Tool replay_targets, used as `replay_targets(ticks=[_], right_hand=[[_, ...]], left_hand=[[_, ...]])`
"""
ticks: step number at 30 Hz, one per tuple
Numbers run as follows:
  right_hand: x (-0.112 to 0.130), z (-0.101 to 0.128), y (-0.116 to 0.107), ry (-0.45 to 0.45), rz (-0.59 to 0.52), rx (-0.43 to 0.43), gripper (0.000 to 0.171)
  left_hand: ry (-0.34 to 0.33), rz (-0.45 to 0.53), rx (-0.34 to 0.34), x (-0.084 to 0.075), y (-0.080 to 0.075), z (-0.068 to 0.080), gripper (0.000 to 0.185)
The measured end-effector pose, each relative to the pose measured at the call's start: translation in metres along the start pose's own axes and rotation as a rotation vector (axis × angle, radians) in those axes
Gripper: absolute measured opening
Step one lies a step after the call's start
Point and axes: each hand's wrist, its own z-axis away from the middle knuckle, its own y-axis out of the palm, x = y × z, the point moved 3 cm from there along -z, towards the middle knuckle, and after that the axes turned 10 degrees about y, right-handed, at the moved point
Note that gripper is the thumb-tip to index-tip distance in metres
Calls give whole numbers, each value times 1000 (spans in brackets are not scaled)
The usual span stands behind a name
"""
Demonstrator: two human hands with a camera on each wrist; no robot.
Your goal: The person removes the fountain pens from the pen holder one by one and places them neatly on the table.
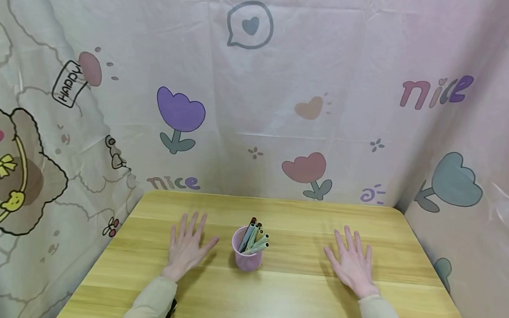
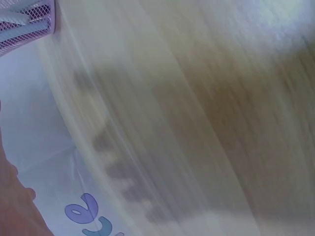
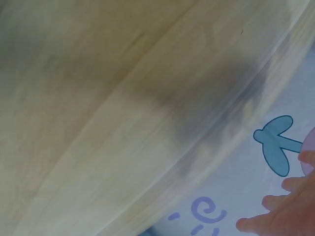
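Observation:
A pink mesh pen cup [image 1: 248,261] holding several pens [image 1: 254,238] with pale green and dark barrels stands near the middle of the table. To its left, my left hand [image 1: 186,250] is held palm down over the wood, fingers spread and thumb toward the cup. My right hand [image 1: 353,264], farther off on the cup's right, is spread the same way. Both hands hold nothing. The left wrist view catches part of the cup [image 2: 42,19] in its upper corner and an edge of the left hand [image 2: 17,206]; fingers of the right hand [image 3: 283,211] show in the right wrist view.
The light wooden table [image 1: 290,297] ends at a printed cloth backdrop [image 1: 257,105], which hangs along its back edge. More printed cloth [image 1: 485,241] hangs along the right side and on the left. Beige sleeves [image 1: 154,299] cover both forearms.

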Motion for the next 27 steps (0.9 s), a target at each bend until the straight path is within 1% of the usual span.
replay_targets(ticks=[5,8,14,17,19,20,23,25,27], right_hand=[[3,1,0,-17,-5,2,75],[6,2,-1,-35,-8,-9,74],[17,4,-5,-99,-29,-38,73],[27,5,-9,-150,-46,-63,72],[36,6,-12,-193,-59,-76,72],[41,7,-13,-211,-63,-75,72],[56,10,-17,-252,-86,-51,73],[65,13,-17,-271,-105,-30,73],[74,15,-18,-296,-133,-26,73]], left_hand=[[18,10,0,-5,-3,0,87],[48,10,-6,-10,-5,1,87],[113,60,-1,-26,-13,2,83],[165,98,41,-39,-17,1,80],[206,123,83,-48,-19,0,80],[224,136,110,-53,-20,-1,81],[272,191,159,-65,-20,-1,84],[301,234,180,-71,-18,-2,88],[312,293,197,-74,-16,-2,92]])
